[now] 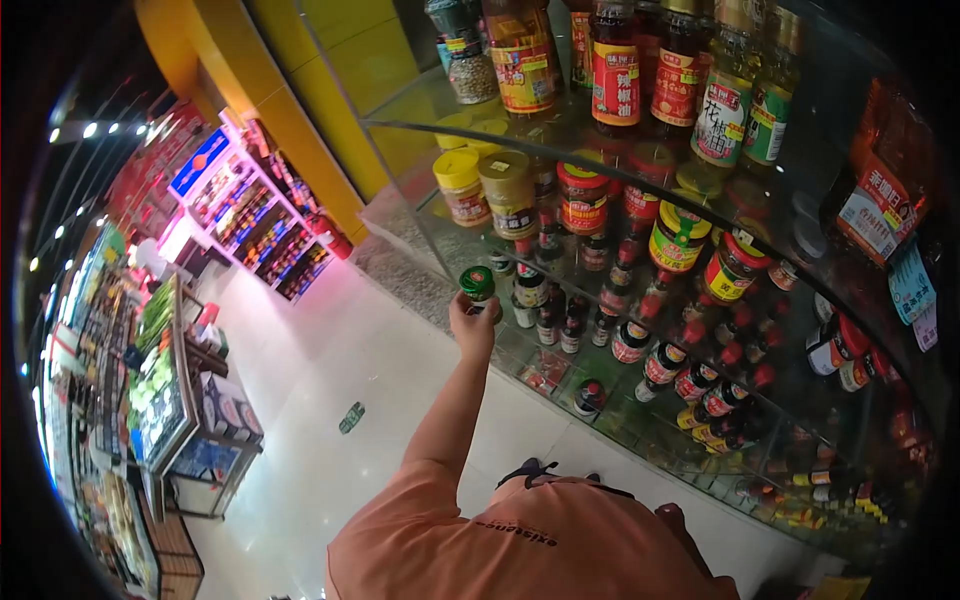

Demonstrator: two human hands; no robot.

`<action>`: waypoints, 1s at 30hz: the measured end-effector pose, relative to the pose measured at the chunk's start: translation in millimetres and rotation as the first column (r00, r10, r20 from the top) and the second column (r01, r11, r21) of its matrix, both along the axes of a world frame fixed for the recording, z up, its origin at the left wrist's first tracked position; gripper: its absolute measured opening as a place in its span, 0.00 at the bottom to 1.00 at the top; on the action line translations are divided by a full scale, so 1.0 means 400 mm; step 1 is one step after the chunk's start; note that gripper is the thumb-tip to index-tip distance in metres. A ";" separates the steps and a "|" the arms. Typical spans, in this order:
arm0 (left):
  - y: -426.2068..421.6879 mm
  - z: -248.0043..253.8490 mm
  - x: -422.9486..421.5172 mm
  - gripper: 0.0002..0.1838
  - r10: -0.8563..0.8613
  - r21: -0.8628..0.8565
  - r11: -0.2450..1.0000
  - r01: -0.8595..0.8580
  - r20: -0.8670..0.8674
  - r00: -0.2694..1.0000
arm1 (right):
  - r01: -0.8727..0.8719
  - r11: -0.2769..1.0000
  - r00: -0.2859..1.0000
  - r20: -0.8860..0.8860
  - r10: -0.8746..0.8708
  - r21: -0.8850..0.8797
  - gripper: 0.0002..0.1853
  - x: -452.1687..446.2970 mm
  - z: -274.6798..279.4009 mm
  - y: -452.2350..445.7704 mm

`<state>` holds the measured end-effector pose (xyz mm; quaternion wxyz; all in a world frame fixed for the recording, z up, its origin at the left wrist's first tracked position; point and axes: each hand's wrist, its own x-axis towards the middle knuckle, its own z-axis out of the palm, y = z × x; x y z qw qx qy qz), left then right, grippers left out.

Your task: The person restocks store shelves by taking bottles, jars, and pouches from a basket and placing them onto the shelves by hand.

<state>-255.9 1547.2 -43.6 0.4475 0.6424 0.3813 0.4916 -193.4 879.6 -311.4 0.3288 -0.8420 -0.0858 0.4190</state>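
Note:
My left hand (474, 318) is stretched out at the front of the glass shelves, its fingers wrapped around a small green-capped bottle (477, 283). The body of the bottle is mostly hidden by the fingers. Close to it stand small dark bottles (548, 324) and a pale-labelled jar (530, 290) on a lower glass shelf. What seems to be my right hand (670, 516) hangs low beside my body, dim and partly hidden by the shirt, so its fingers cannot be made out.
Glass shelves (640, 180) hold sauce jars, including a yellow-lidded jar (461, 187), with oil bottles (614, 75) above. A single dark bottle (588, 397) stands lower down. A vegetable stand (160, 390) and a lit display rack (260, 215) are to the left across pale floor tiles (310, 430).

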 end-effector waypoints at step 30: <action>0.065 -0.089 0.070 0.44 0.157 0.160 0.977 -0.140 -0.102 0.982 | 0.778 0.618 0.576 -0.264 -0.774 -0.113 0.09 -0.519 0.070 0.205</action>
